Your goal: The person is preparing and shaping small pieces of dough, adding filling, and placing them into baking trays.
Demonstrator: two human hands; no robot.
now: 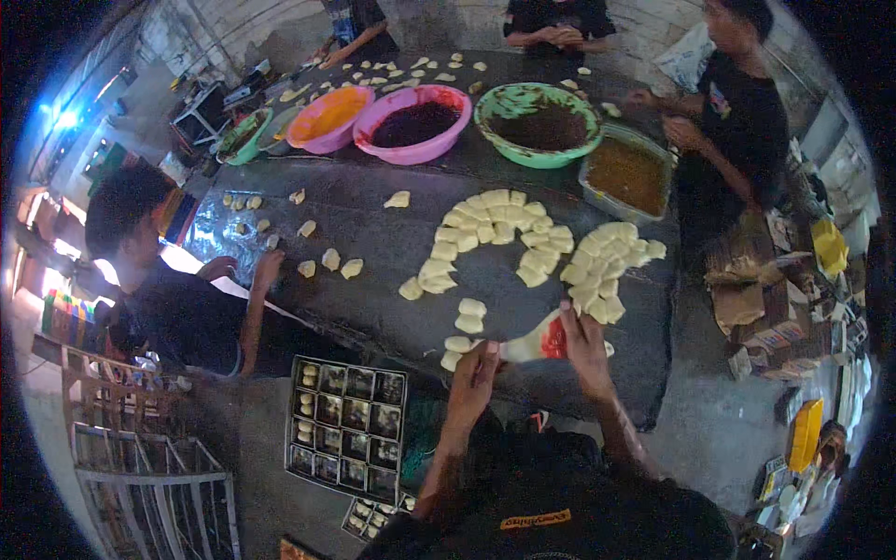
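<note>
Dough strip held in both hands at the near edge of the table

The dough strip (523, 348) is drawn out between the person's hands, over the near right part of the dark table (364, 233). The left hand (474, 371) pinches its narrow left end between thumb and fingers. The right hand (586, 347) grips the wider right end, fingers pointing to the far side; the exact placing of the thumb cannot be told. Red filling (553, 338) lies on the strip beside the right hand.

A few dough pieces (471, 315) sit just beyond the left hand. Farther off, more pieces form a curved row (495, 210); to its right, a dense cluster (597, 266) reaches close to the right hand's fingertips.

Along the far side stand a green bowl (537, 161) and a pink bowl (408, 157), both with dark contents, and a second pink bowl (322, 147) with orange contents. A tub (611, 207) of brown filling stands right of the green bowl.

Near left, below table level, is a divided tray (358, 413); its left column holds dough. One co-worker (177, 308) reaches over the table's left side; another (742, 121) stands at the far right.
</note>
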